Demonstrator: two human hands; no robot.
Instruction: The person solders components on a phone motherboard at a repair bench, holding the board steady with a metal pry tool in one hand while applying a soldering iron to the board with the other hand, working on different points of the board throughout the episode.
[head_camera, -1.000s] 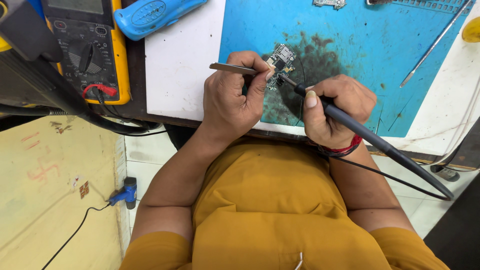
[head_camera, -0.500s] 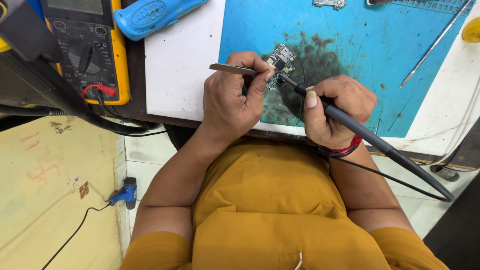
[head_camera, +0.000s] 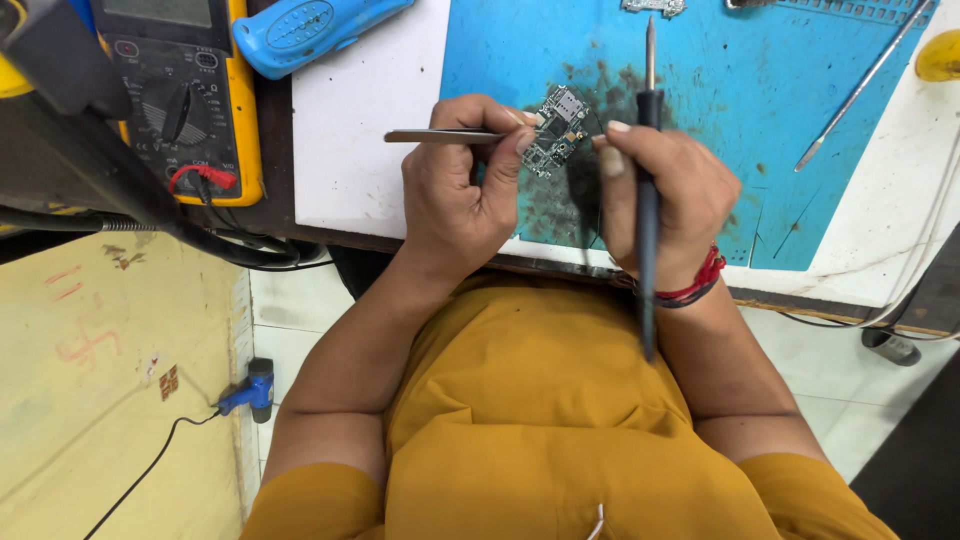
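Far left: yellow multimeter (head_camera: 185, 95) on the bench edge, red probe lead plugged in, thick black hose (head_camera: 150, 215) running across below it. Blue plastic tool (head_camera: 315, 30) lies just above the white sheet (head_camera: 350, 130)

Left hand (head_camera: 455, 195) is clenched around metal tweezers (head_camera: 450, 136), held roughly level, tips hidden behind the thumb right at the board edge. Can't tell if the tips actually grip a part

Small circuit board (head_camera: 556, 132) sits tilted on the blue work mat (head_camera: 780, 130), on the dark stained patch, between both hands and touching both sets of fingertips

Right hand (head_camera: 665, 205) is wrapped around a soldering iron (head_camera: 647, 190), held near vertical in view, tip pointing away from the board, up the mat and apparently not on a joint. Red thread band on that wrist. Index finger rests by the board's right edge

Further right: thin metal rod (head_camera: 865, 85) lying diagonal on the mat, clear of the work

To do this step well, my read:
- keep both wrists planted on the bench edge, steadies the tips
- pin the board down with a free finger so it doesn't skate on the mat
- bring the iron tip in low and angled, short contact only
- keep the iron cord off the forearm so it doesn't tug
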